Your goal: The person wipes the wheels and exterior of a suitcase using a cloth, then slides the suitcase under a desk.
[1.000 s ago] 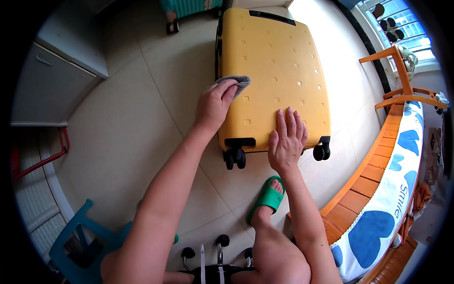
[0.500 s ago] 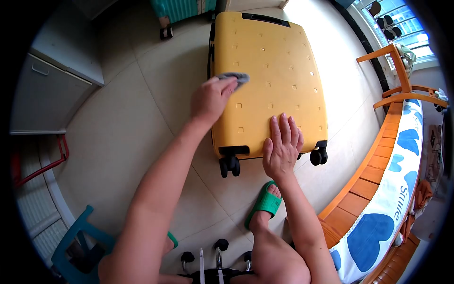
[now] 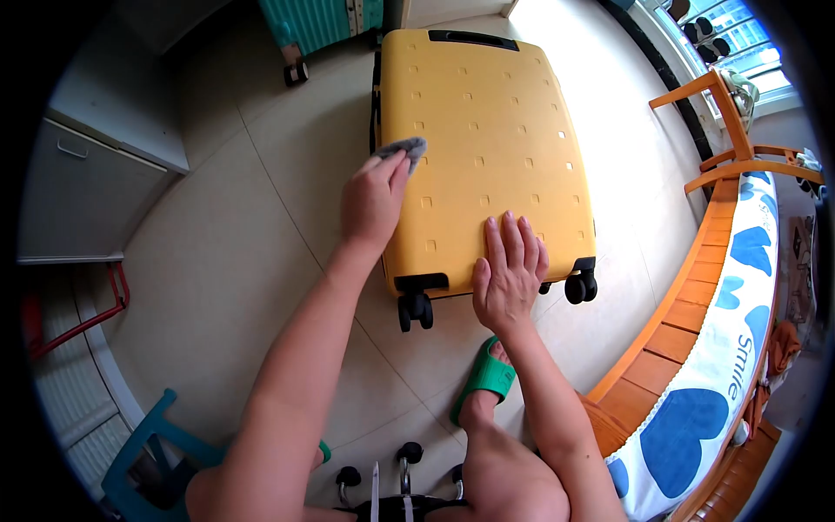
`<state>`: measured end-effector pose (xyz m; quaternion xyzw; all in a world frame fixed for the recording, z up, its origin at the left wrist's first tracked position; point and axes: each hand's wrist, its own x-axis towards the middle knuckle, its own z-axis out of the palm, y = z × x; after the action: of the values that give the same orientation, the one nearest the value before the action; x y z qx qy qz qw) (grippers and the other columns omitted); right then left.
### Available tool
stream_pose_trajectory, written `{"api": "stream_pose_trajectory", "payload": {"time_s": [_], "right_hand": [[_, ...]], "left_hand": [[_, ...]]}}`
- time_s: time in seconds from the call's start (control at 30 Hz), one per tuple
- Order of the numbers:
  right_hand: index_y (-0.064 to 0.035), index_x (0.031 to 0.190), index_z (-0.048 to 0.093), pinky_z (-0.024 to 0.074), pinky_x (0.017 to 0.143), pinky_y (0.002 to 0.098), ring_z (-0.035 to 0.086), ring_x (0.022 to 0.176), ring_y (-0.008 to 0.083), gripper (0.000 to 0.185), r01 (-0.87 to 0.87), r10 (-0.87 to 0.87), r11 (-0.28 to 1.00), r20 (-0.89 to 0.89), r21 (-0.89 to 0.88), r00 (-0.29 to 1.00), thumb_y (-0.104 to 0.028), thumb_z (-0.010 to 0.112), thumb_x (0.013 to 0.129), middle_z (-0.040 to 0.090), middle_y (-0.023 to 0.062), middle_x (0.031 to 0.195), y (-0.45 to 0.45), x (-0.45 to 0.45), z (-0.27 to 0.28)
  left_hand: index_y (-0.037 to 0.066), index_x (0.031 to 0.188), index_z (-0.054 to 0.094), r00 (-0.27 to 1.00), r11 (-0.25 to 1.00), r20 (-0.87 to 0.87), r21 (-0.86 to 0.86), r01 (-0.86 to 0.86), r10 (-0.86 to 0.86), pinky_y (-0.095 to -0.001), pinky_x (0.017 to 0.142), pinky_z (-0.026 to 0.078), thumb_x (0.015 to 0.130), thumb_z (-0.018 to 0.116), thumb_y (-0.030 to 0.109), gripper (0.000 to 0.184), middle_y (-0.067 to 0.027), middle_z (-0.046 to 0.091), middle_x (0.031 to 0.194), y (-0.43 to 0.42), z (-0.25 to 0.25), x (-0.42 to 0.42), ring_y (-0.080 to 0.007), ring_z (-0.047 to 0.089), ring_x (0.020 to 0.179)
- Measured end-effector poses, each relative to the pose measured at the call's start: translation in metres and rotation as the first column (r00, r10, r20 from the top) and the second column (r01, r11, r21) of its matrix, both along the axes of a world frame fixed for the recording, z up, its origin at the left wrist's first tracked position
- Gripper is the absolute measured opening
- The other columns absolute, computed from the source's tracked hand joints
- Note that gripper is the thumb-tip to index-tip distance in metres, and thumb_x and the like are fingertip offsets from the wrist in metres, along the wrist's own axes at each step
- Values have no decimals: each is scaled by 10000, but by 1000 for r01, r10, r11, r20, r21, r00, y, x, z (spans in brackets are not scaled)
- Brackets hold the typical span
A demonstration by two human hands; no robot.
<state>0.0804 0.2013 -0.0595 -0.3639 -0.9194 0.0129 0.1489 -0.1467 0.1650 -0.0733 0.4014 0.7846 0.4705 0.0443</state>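
A yellow suitcase [image 3: 487,130] with black wheels and a dark handle lies flat side up on the tiled floor. My left hand [image 3: 376,196] pinches a grey cloth [image 3: 405,151] at the suitcase's left edge. Flat on the lower part of the suitcase rests my right hand [image 3: 510,277], palm down, fingers extended and holding nothing.
A teal suitcase [image 3: 317,19] is at the top. Grey cabinet [image 3: 91,191] at left; teal chair [image 3: 148,444] at lower left. A wooden bench [image 3: 670,335] with a blue-and-white cover [image 3: 687,426] runs down the right. My foot wears a green slipper [image 3: 489,376].
The yellow suitcase appears lower and farther left in view, with both hands shifted alongside it. My left hand and the cloth stay near its left edge; my right hand remains flat on it.
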Motion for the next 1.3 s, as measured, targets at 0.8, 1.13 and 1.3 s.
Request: {"api": "stream_pose_trajectory", "payload": {"time_s": [0.8, 1.13, 1.3], "right_hand": [[-100, 1401, 503, 160, 1142, 463, 324, 1405, 318, 518, -6, 6, 1000, -24, 5, 1000, -307, 441, 931, 430, 136, 1473, 2, -1, 1], [-107, 1400, 505, 167, 1140, 466, 330, 1401, 311, 528, 0, -1, 1000, -33, -10, 999, -324, 467, 920, 431, 132, 1471, -1, 1, -2], [-106, 1400, 506, 171, 1140, 465, 329, 1402, 312, 532, -15, 15, 1000, -37, -5, 999, -329, 472, 918, 429, 128, 1474, 3, 2, -1]], "left_hand": [[16, 1064, 705, 995, 996, -67, -56, 75, -79, -373, 769, 531, 912, 639, 146, 211, -182, 678, 950, -10, 1, 11, -346, 663, 874], [23, 1059, 714, 999, 998, -34, -51, 38, -39, -409, 732, 541, 914, 626, 167, 222, -183, 684, 912, -7, 1, 5, -351, 664, 834], [7, 1088, 701, 999, 999, -53, -35, -10, 8, -383, 765, 535, 934, 609, 185, 253, -189, 693, 962, 31, -6, -26, -339, 678, 874]]}}
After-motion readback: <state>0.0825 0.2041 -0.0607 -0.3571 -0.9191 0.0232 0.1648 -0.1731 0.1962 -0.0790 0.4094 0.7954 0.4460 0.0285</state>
